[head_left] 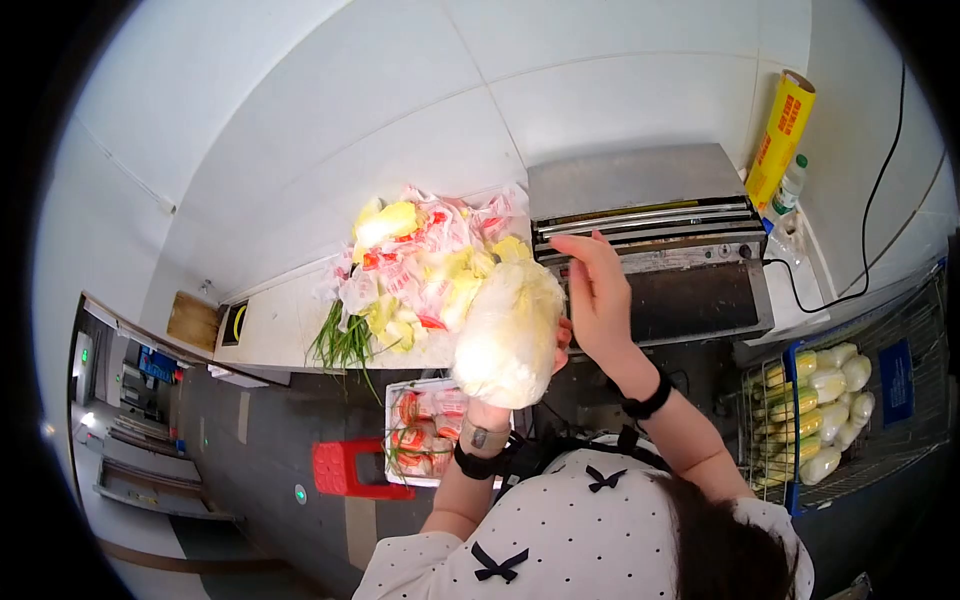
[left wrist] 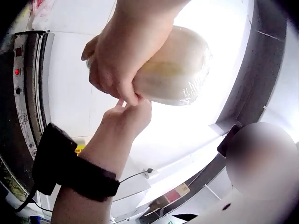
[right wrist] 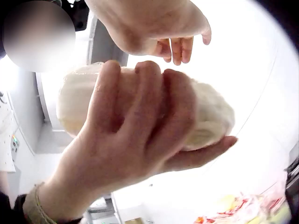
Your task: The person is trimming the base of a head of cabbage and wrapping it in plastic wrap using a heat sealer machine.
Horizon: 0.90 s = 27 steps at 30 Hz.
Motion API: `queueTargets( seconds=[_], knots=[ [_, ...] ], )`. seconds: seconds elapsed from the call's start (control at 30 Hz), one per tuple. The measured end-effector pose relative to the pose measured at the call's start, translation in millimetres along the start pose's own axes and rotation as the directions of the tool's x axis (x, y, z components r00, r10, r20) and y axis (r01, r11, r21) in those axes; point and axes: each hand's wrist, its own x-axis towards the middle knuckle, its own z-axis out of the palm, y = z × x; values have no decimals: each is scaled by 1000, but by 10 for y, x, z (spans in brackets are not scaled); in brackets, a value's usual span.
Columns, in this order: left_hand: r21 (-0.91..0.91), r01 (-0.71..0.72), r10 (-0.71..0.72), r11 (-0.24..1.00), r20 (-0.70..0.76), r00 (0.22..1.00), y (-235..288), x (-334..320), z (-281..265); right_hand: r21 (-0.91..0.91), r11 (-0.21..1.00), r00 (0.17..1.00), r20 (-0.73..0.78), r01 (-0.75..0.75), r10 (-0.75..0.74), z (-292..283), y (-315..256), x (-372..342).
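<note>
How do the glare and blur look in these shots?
Head view: glare bleaches the cabbage, and the wall bows with lens distortion; left wrist view: a round patch at lower right is blurred, the wrap glints; right wrist view: the wall washes out, the left hand shaded.

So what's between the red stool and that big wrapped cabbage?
The head view shows a white crate of red-and-white packs between the red stool and the wrapped cabbage, which is held up in the air.

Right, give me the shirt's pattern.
The shirt is white with black dots and bows, clearest in the head view.
</note>
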Motion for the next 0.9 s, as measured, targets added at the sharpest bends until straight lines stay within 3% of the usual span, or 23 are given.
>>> queueTargets(
  seconds=[0.07, 0.13, 0.17, 0.23, 0.33, 0.37, 0.43, 0.5, 0.53, 0.57, 0.6, 0.67, 0.7, 0.73, 0.77, 0.87, 0.9],
  knots=[
    [-55, 100, -102, 993, -39, 994, 55, -13, 15, 181, 983, 997, 73, -37, 24, -98, -198, -70],
    [-49, -66, 67, 997, 2, 998, 66, -117, 4, 318, 948, 989, 144, -10, -38, -171, -426, -174],
    [-31, -147, 146, 989, -16, 989, 23, -164, -32, 243, 950, 938, 237, 196, -255, -177, -477, -181],
    [13, -302, 302, 953, -49, 952, -60, -261, -109, 139, 965, 822, 506, 222, -262, -123, -749, -219],
    [48, 40, -40, 998, -7, 999, 121, -239, -77, 89, 952, 718, 637, 293, -280, 51, -802, -364],
    [69, 155, -156, 985, 5, 988, 209, -216, -62, 177, 950, 708, 635, 257, -310, 69, -844, -421],
    [129, 108, -110, 986, 12, 994, 252, -228, -111, 551, 834, 597, 660, 29, -456, 32, -764, -403],
    [199, 32, -41, 979, 42, 998, 224, -265, -104, 670, 719, 834, 493, -184, -246, -40, -619, -483],
    [238, -22, 5, 971, 70, 998, 176, -298, -73, 717, 651, 953, 302, -250, 33, -17, -675, -509],
    [274, -76, 52, 959, 97, 994, 126, -332, -43, 535, 827, 983, 150, -174, 110, -26, -664, -403],
    [343, -56, 9, 938, 138, 990, 116, -344, 15, 341, 923, 975, 190, -177, 117, 10, -606, -356],
    [213, -197, 226, 957, -122, 966, 145, -385, -41, 94, 989, 953, 292, -113, 82, 108, -547, -313],
    [515, -210, 318, 831, -131, 939, 44, -353, 72, 55, 997, 933, 357, -63, 39, 172, -560, -299],
    [569, -182, 322, 802, -154, 934, 46, -373, 108, 16, 1000, 907, 421, -10, 2, 211, -559, -299],
    [618, -156, 326, 770, -172, 930, 70, -377, 122, 56, 995, 907, 417, -85, 54, 243, -501, -330],
    [597, 70, -22, 800, -87, 996, 435, -391, -145, 143, 947, 892, 400, -289, 212, 353, -362, -503],
    [647, 60, 72, 760, -176, 982, 407, -408, -141, 151, 926, 885, 381, -345, 267, 388, -374, -559]
  ],
)
